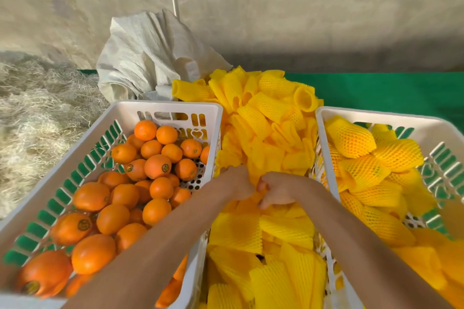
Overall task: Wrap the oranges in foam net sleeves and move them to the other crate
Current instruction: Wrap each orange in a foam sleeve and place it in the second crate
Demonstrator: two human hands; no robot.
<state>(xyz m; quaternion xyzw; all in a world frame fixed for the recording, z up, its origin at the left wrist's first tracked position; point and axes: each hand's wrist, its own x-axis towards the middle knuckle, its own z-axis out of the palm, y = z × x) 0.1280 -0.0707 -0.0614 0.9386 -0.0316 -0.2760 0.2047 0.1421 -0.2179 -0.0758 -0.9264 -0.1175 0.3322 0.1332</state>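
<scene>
Reaching into the yellow sleeve pile (261, 148) between the crates, your left hand (238, 184) and right hand (277, 192) curl their fingers round one foam sleeve, while the bare oranges (140, 183) lie leftward, nearer your left hand

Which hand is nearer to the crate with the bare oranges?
Left. The left hand is just beside the crate of bare oranges; the right hand is farther, over the sleeve pile.
</scene>
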